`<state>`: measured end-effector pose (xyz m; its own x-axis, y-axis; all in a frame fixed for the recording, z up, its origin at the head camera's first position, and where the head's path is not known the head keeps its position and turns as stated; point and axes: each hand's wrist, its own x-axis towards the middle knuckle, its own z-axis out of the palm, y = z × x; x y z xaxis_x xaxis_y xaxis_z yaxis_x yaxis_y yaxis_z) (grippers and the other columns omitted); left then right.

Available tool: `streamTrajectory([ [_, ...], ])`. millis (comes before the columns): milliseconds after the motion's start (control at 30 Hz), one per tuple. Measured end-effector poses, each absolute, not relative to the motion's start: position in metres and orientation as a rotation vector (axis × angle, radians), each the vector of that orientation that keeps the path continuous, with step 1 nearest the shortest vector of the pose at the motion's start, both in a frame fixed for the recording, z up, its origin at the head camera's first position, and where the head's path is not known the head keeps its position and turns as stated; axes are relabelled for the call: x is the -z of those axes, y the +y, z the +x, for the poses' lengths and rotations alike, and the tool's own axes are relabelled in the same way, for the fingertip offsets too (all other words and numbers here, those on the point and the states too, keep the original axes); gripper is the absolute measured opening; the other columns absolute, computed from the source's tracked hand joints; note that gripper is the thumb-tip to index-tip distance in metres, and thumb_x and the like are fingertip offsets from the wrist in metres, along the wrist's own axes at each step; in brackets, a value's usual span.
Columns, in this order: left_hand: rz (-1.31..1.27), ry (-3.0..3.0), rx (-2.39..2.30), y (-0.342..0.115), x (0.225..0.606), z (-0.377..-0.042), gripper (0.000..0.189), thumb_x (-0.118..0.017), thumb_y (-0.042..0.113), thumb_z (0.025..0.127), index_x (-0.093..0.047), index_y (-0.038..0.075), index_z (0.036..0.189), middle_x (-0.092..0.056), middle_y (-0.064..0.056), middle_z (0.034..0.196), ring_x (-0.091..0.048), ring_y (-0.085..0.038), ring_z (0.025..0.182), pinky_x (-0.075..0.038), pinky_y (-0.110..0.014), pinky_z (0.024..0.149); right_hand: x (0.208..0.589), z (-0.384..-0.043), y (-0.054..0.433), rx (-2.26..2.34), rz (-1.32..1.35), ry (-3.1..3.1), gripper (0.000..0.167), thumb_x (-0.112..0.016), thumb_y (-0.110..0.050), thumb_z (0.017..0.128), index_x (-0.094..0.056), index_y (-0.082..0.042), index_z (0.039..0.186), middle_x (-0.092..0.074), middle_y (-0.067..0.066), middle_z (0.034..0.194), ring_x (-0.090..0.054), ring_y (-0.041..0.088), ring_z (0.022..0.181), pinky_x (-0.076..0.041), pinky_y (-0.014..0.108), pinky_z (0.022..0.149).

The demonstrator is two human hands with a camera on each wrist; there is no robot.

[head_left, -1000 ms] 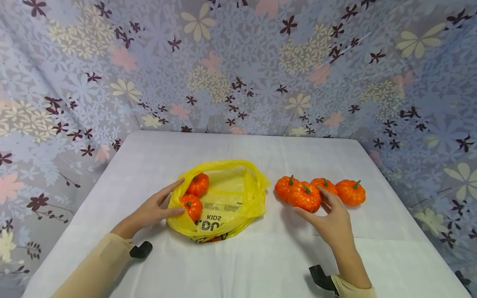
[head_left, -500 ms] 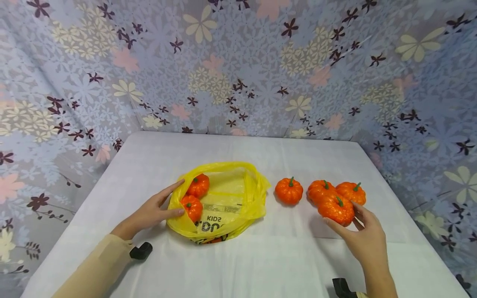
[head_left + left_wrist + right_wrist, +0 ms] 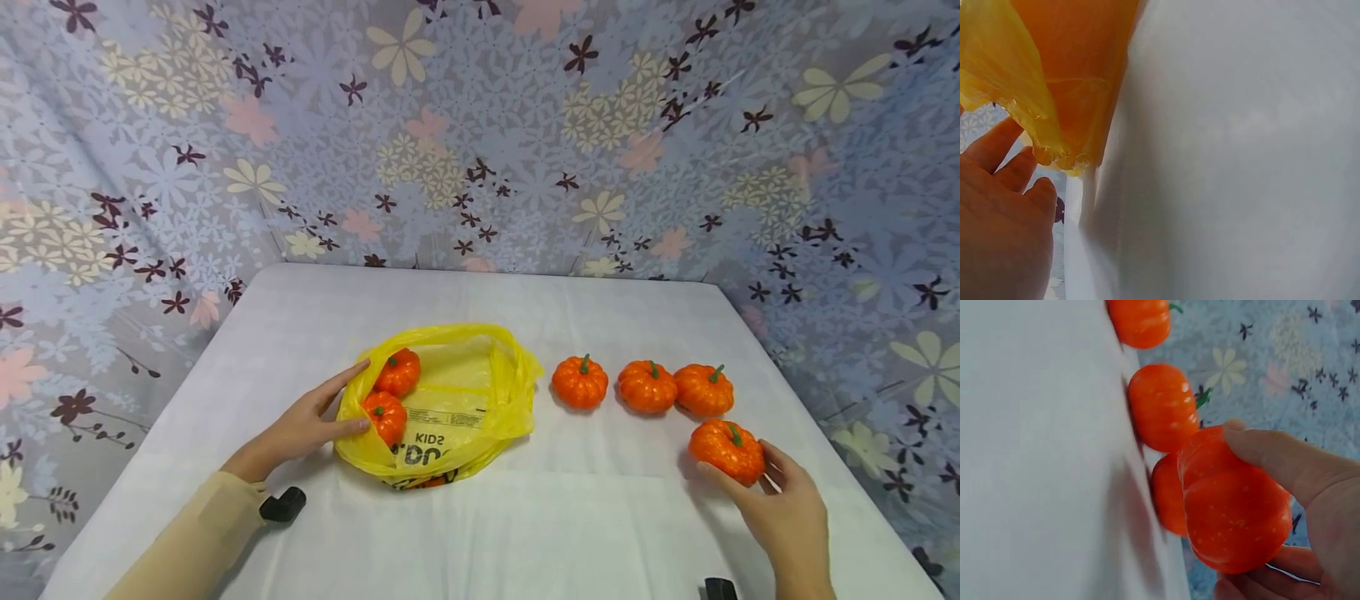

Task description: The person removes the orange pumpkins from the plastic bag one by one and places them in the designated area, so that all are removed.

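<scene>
Holding pumpkin A, the right hand had its thumb on one side and its fingers on the other; the grasp showed plainly in the right wrist view. Pumpkin A stood at 5 o'clock from pumpkin B, near it, stem upward. It appeared to be off the worktop, though its underside was hidden in the head view, so contact could not be fully ruled out.

Pumpkin C lay just beside pumpkin B, at 9 o'clock from it. Pumpkin D lay further along at 9 o'clock, apart from pumpkin C. All three formed a line at 3 o'clock from the bag. Inside the bag, pumpkin E lay toward 10 o'clock and pumpkin F toward 9.

The left hand was at the bag's 9 o'clock side, thumb and index finger extended against it, not clenched.

Step in hand, as judged: placing pumpkin A outside the bag, near the line, while the left hand steadied the bag. The next move seemed to call for lowering pumpkin A squarely onto the worktop, keeping clear of pumpkin B at its 11 o'clock, then spreading the right fingers evenly so that it would not roll.
</scene>
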<state>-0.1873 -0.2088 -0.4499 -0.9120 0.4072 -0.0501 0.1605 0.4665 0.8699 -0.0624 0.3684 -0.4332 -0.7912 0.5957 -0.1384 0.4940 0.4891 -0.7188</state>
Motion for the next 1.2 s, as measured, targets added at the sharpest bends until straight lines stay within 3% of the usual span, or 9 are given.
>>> streamTrajectory([
  [333,0.475,2.472,-1.414,-0.209,0.448,-0.186,0.083,-0.077,0.039,0.089,-0.032,0.033,0.159,-0.020,-0.008,0.166,-0.010,-0.042,0.151,-0.008,-0.072,0.113,0.452,-0.067,0.379,-1.203,-1.089,-2.613,0.118,-0.079,-0.059,0.080,-0.017,0.005,0.157,-0.021,0.036,0.157,-0.030,0.056,0.137,-0.032,0.064,0.107],
  [767,0.454,2.484,-1.395,-0.208,0.449,-0.185,0.085,-0.077,0.042,0.088,-0.032,0.032,0.159,-0.020,-0.008,0.166,-0.010,-0.042,0.151,-0.010,-0.071,0.113,0.452,-0.070,0.382,-1.164,-1.034,-2.674,0.121,-0.080,-0.058,0.080,-0.012,0.006,0.157,-0.020,0.038,0.155,-0.031,0.057,0.135,-0.033,0.064,0.107],
  [1200,0.473,2.463,-1.412,-0.208,0.447,-0.185,0.084,-0.077,0.039,0.089,-0.032,0.031,0.159,-0.018,-0.008,0.167,-0.008,-0.041,0.151,-0.008,-0.071,0.114,0.440,-0.065,0.374,-1.115,-0.980,-2.569,0.118,-0.080,-0.054,0.081,-0.010,-0.001,0.160,-0.010,0.032,0.161,-0.026,0.054,0.141,-0.033,0.062,0.109],
])
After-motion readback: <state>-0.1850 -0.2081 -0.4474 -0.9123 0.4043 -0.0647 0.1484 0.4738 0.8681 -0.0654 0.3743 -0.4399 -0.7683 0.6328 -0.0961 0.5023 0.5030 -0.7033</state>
